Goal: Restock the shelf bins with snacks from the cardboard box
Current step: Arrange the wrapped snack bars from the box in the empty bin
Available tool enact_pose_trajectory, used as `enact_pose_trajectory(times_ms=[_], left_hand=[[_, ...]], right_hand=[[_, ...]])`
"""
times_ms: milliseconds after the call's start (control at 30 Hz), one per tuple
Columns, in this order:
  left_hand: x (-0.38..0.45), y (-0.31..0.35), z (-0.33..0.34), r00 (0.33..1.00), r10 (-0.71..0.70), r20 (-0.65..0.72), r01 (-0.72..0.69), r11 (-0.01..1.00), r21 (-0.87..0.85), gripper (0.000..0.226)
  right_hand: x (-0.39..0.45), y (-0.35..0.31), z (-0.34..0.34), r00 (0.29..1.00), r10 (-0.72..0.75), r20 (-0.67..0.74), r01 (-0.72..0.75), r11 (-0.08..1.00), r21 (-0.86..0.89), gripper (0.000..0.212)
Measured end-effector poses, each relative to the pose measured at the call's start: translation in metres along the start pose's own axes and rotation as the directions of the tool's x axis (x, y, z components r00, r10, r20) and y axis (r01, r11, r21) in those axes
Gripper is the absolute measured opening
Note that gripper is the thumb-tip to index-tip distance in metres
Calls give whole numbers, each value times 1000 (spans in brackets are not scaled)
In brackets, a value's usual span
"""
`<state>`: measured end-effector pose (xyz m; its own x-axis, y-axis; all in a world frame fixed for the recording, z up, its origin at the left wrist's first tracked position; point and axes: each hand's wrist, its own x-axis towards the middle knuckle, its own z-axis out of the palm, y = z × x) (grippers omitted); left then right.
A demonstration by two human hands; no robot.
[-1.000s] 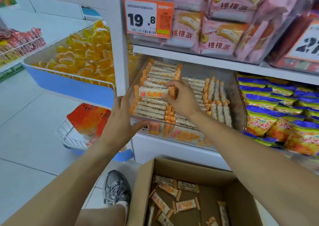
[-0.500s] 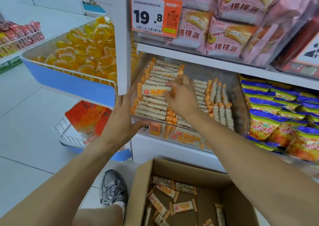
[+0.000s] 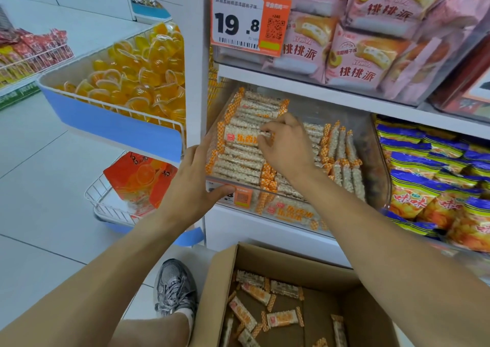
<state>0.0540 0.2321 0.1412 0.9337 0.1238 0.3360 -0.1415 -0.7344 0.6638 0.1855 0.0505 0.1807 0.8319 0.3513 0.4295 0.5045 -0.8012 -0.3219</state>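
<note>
Orange-and-white wrapped rice-cracker snack bars (image 3: 246, 147) lie stacked in the clear plastic shelf bin (image 3: 371, 145). The right hand (image 3: 287, 145) reaches in, its fingers (image 3: 265, 134) pinching one bar's end. The left hand (image 3: 191, 185) grips the bin's front left corner, thumb across the front. More bars lie loose in the open brown cardboard box (image 3: 225, 272) below on the floor.

Pale tiled floor (image 3: 39, 187) (glossy), white shelving (image 3: 195, 55)
</note>
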Motion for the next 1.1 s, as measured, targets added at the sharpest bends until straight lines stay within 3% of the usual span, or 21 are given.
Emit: enact_pose_trajectory(times_ms=[233,333,400,767,1100], left_hand=[[1,-1,0,1000,-6,-5,6,1000,-7,110],[1,-1,1,1000,2,-8,-2,1000,-25,109],[1,-2,1,1000,2,-8,-2,1000,-23,109],[-1,-3,0,999,-28,16,28,999,-31,108],[-7,11,-6,995,-80,59,82,996,-41,103]], right_hand=[[1,4,9,1000,-13,-24,17,988,154,17],[-4,4,12,995,-76,-71,79,996,43,17],[-4,4,16,993,-101,-58,105,993,62,25],[5,14,31,996,35,-88,-7,953,304,15],[-10,22,12,998,-52,40,42,977,211,33]])
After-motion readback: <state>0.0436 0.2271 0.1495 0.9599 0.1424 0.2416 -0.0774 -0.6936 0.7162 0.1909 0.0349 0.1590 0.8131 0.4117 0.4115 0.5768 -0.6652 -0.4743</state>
